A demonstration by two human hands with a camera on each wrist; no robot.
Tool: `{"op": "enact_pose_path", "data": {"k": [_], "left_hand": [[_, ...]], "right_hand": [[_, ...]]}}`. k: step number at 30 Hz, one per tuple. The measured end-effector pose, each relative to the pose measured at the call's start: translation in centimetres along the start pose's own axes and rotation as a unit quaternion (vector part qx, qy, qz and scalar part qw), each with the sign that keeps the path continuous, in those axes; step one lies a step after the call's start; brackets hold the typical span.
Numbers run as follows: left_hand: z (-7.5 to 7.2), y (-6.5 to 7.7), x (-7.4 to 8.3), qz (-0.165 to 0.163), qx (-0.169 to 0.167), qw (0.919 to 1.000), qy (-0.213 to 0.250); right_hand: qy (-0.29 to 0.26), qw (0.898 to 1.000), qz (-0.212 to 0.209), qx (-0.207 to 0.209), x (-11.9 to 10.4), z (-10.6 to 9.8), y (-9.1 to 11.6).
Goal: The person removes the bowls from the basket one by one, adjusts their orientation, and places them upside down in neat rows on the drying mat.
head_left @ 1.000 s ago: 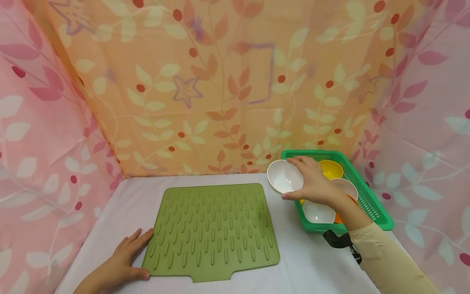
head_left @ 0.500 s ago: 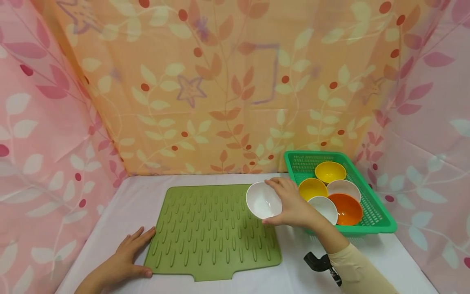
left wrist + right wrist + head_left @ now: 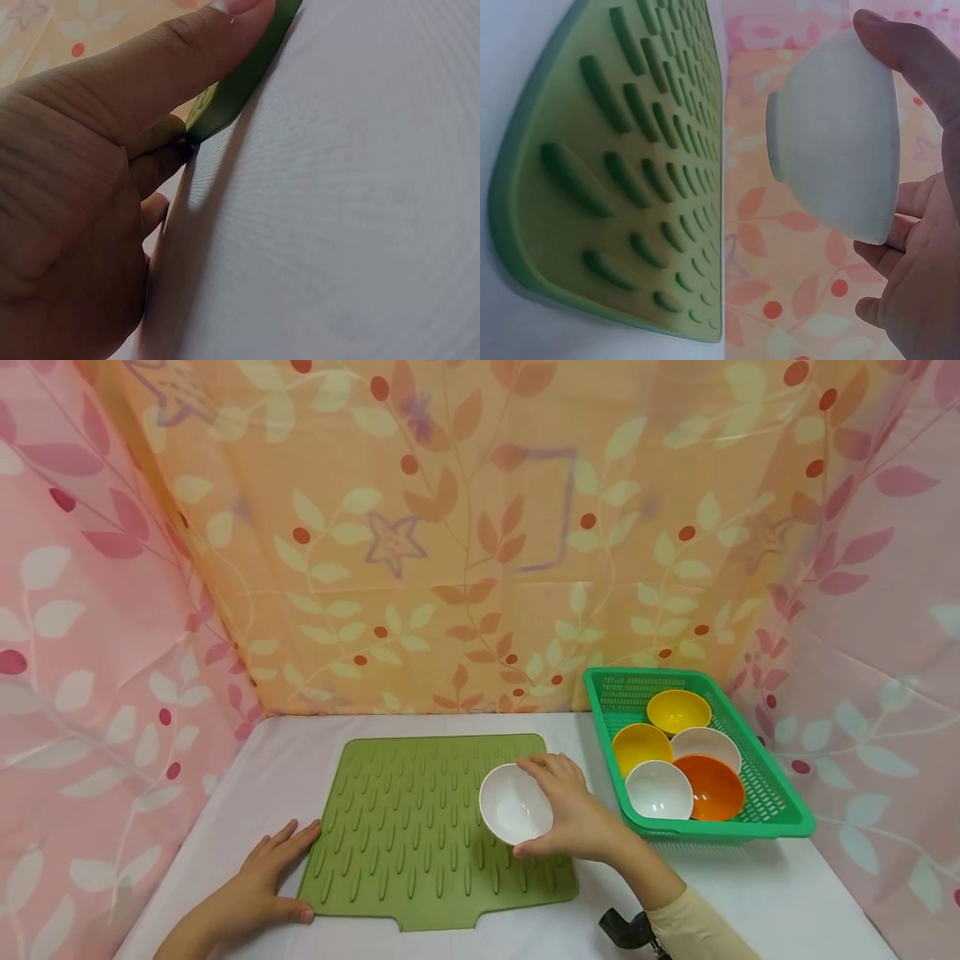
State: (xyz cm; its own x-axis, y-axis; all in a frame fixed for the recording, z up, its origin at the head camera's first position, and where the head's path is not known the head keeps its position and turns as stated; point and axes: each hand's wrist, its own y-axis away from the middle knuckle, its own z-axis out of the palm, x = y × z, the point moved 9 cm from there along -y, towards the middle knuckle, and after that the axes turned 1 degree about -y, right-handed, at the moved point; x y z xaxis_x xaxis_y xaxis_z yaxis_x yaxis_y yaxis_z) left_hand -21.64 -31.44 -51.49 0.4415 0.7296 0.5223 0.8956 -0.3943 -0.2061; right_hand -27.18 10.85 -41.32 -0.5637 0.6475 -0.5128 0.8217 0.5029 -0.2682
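A white bowl (image 3: pixel 514 803) is held by my right hand (image 3: pixel 573 814), thumb and fingers gripping opposite sides of its rim. In the right wrist view the bowl (image 3: pixel 836 135) hangs above the mat, its foot ring facing the mat's surface. The green ridged drying mat (image 3: pixel 405 827) lies flat on the white cloth. At the mat's left edge, my left hand (image 3: pixel 258 885) rests with fingers spread, fingertips and thumb right at the border. The left wrist view shows that hand's thumb (image 3: pixel 172 67) along the mat's edge (image 3: pixel 232 90).
A green plastic basket (image 3: pixel 787 814) stands at the right with yellow bowls (image 3: pixel 678 712), an orange bowl (image 3: pixel 708 787) and white bowls (image 3: pixel 660 792) inside. Patterned cloth walls (image 3: pixel 450 527) enclose the back and sides. A black wrist mount (image 3: pixel 628 929) sits under my right forearm.
My right hand has carried the white bowl leftward and toward me, from beside the basket to over the mat's right part. The left hand stays at the mat's edge.
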Motion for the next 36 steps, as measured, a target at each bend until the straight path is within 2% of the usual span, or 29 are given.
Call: {"op": "enact_pose_path", "data": {"k": [7,11,17,21,24,27,32,36], "left_hand": [[0.3,-0.3,-0.8,-0.061,-0.037,0.9953,0.066],[0.3,-0.8,-0.8,-0.072,-0.046,0.9936,0.074],[0.0,-1.0,-0.6,-0.087,-0.056,0.9938,0.042],[-0.3,-1.1,-0.2,-0.083,-0.059,0.9947,0.011],[-0.6,-1.4,1.1,-0.076,-0.061,0.9952,0.009],[-1.1,-2.3,3.1,-0.064,-0.055,0.9963,0.016],[-1.6,-5.0,7.4,-0.054,-0.028,0.9961,0.064],[-0.9,-7.3,10.9,-0.048,-0.021,0.9914,0.12]], "right_hand": [[-0.022,1.0,0.009,-0.003,0.5,1.3,0.6],[-0.025,1.0,0.012,0.0,0.6,1.6,1.1],[-0.029,1.0,0.008,-0.002,0.2,1.9,1.3],[-0.027,1.0,-0.004,-0.007,-0.4,2.4,1.2],[-0.022,1.0,-0.014,-0.009,-0.7,2.7,1.2],[-0.02,1.0,-0.019,-0.004,-0.9,2.7,1.3],[-0.016,1.0,-0.023,0.008,-1.2,2.3,1.2],[-0.012,1.0,-0.025,0.012,-1.4,2.0,1.1]]}}
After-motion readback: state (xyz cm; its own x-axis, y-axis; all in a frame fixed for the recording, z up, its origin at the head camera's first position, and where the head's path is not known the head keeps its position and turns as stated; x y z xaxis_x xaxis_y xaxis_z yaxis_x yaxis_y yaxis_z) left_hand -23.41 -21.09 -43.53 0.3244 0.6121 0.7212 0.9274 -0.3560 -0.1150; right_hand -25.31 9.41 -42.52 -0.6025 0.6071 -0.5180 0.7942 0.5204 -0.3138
